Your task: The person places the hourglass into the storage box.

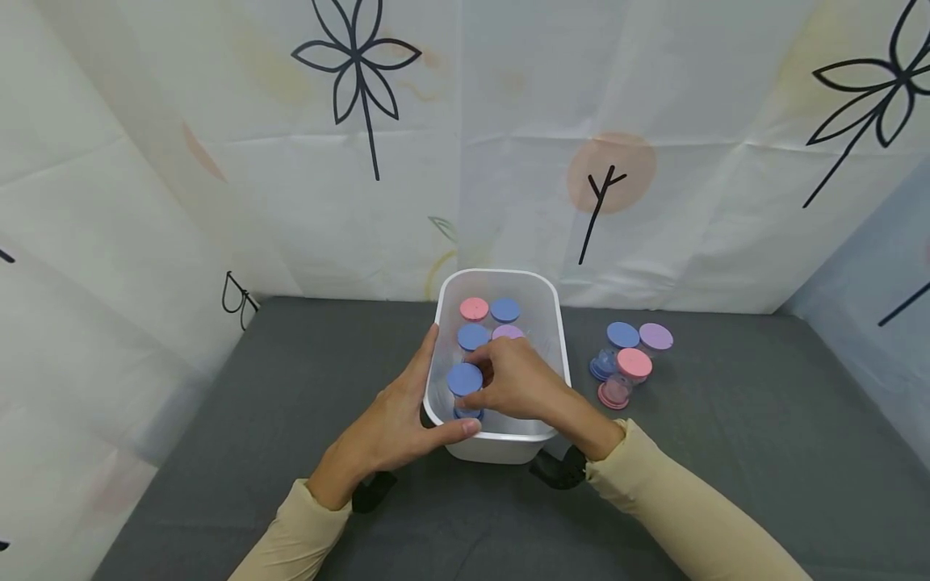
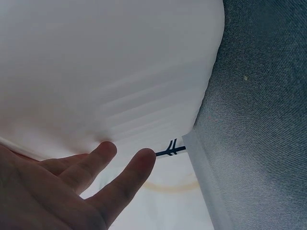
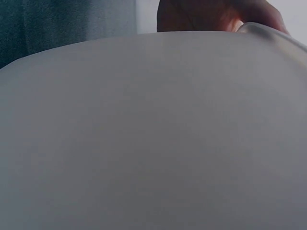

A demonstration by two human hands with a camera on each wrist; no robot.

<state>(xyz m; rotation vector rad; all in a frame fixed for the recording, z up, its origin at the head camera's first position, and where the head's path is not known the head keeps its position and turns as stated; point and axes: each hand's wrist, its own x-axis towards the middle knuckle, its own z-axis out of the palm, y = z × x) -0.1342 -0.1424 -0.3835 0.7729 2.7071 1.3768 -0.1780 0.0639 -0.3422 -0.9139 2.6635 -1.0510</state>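
In the head view, my right hand reaches into a white plastic bin. Thumb and fingers pinch a blue-capped sand timer near the bin's left wall. Farther back inside stand other timers: a pink one, two blue ones and a purple one, partly covered by the right hand. My left hand lies along the outside of the left wall, thumb across the near rim. The left wrist view shows its extended fingers against the wall; the bin fills most of the right wrist view.
Right of the bin, a group of timers stands on the dark grey cloth: blue, purple and pink, with clear bodies and matching bases. A white patterned curtain hangs behind the table and at its sides.
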